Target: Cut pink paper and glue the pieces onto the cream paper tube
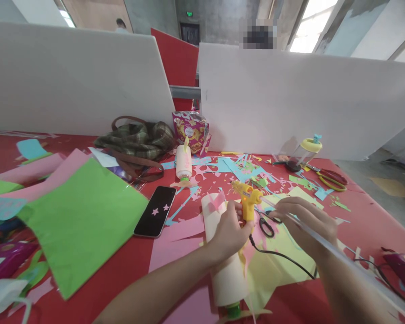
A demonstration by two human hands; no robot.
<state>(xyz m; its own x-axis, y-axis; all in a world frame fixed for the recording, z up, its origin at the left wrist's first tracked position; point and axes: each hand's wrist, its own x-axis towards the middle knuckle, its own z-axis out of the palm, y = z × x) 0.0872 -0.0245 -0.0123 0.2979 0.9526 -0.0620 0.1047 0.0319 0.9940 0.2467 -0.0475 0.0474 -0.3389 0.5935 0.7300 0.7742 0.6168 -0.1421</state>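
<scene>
My left hand [227, 234] is closed round the handle of a yellow hot glue gun [247, 197], whose nozzle points away to the upper left. A long translucent glue stick [344, 256] runs into the back of the gun, and the fingers of my right hand [307, 222] are closed on it just behind the gun. Below my left hand lies a bottle wrapped in cream paper [228, 281], with a pink paper strip [217, 202] standing on it and a green cap at its near end. Black-handled scissors [266, 227] rest between my hands, partly hidden.
A phone [155, 211] with two pink stars and a large green sheet [84, 220] lie left. A smaller wrapped bottle [183, 162], snack bag [191, 130] and plaid bag [145, 137] stand behind. Right are a clear bottle [303, 155] and red-yellow-handled scissors [332, 179]. White panels [290, 99] close the back.
</scene>
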